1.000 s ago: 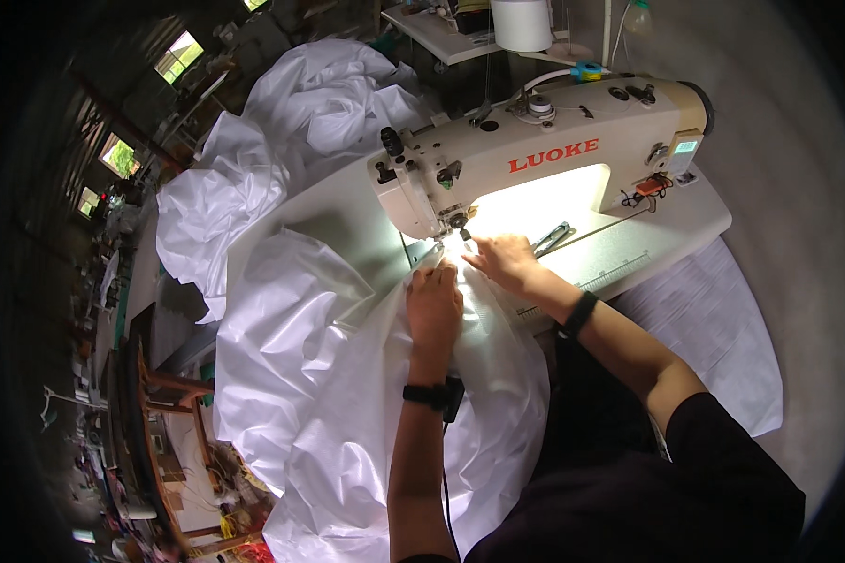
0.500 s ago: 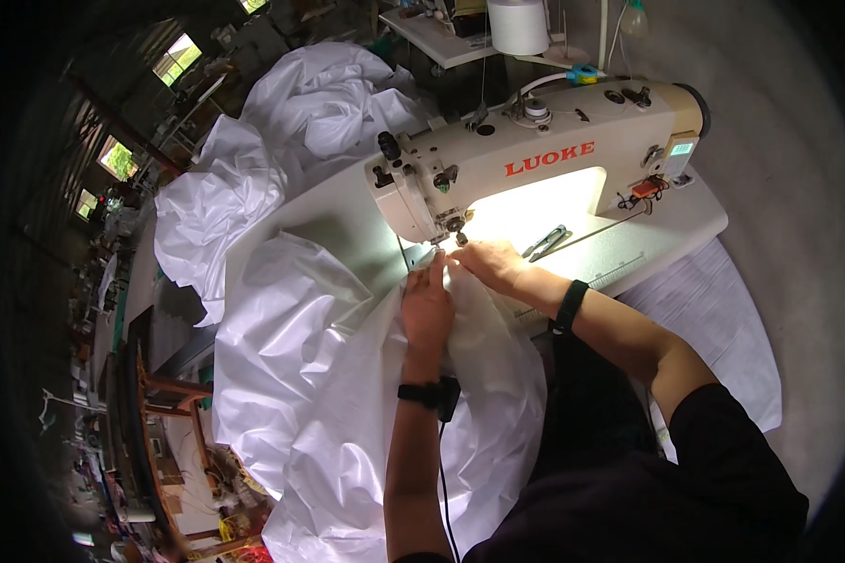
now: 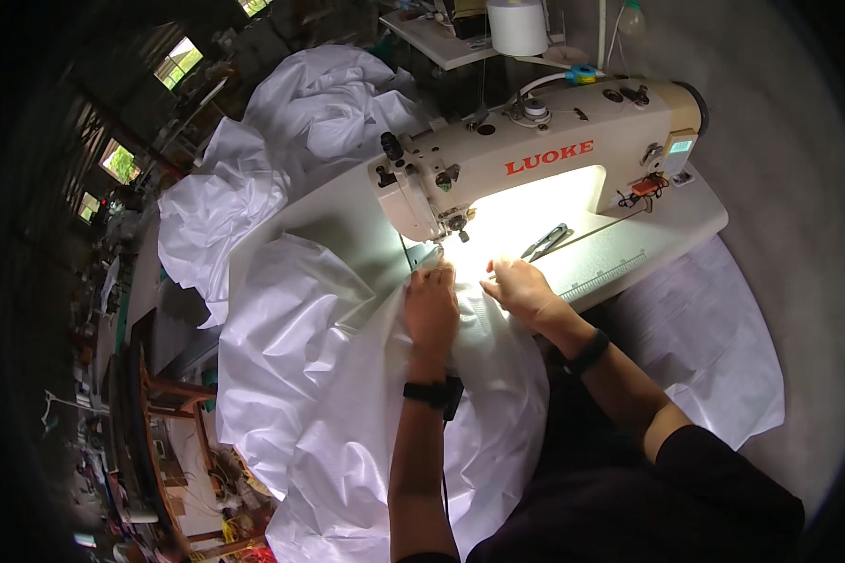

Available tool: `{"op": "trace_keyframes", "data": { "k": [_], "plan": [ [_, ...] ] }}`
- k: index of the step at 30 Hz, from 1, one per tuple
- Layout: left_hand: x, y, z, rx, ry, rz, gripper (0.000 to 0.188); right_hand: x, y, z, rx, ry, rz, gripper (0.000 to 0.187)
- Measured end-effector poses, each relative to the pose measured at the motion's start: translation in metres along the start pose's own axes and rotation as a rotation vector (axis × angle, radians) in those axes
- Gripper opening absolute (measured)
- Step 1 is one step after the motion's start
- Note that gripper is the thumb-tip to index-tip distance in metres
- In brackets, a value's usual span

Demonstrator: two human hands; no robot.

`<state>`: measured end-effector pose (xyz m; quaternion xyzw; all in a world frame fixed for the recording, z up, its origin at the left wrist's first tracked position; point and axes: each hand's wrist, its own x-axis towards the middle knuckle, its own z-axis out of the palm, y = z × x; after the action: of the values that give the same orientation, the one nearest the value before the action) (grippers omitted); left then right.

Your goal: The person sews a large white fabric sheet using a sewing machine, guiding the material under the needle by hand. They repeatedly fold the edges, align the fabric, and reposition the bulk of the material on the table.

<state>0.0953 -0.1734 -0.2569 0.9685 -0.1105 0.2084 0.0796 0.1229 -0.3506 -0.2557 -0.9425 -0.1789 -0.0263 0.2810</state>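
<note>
The left hand [image 3: 432,305] rests on white fabric [image 3: 333,413], nearer the far sewing head [image 3: 408,208] than the right hand [image 3: 524,289], both grips unclear.

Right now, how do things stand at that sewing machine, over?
Left grip on white fabric. Right grip curled, contents unclear. Small tool lying on tabletop, beyond right grip.
</note>
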Motion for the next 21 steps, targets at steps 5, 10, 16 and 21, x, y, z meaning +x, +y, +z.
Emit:
{"op": "trace_keyframes", "data": {
  "k": [5,10,16,21],
  "plan": [
    [-0.003,-0.003,0.003,0.024,0.034,0.024,0.036,-0.002,-0.020,0.001,-0.085,-0.195,0.004,0.032],
    [-0.005,-0.002,0.005,0.026,0.030,0.036,0.036,-0.010,-0.014,-0.010,0.228,-0.160,0.153,0.034],
    [-0.005,0.001,0.003,0.056,0.012,0.015,0.038,-0.013,-0.025,0.007,-0.236,-0.123,0.163,0.033],
    [-0.004,0.002,0.000,0.041,0.015,0.027,0.039,-0.009,-0.020,0.010,-0.092,0.045,-0.003,0.026]
  ]
}}
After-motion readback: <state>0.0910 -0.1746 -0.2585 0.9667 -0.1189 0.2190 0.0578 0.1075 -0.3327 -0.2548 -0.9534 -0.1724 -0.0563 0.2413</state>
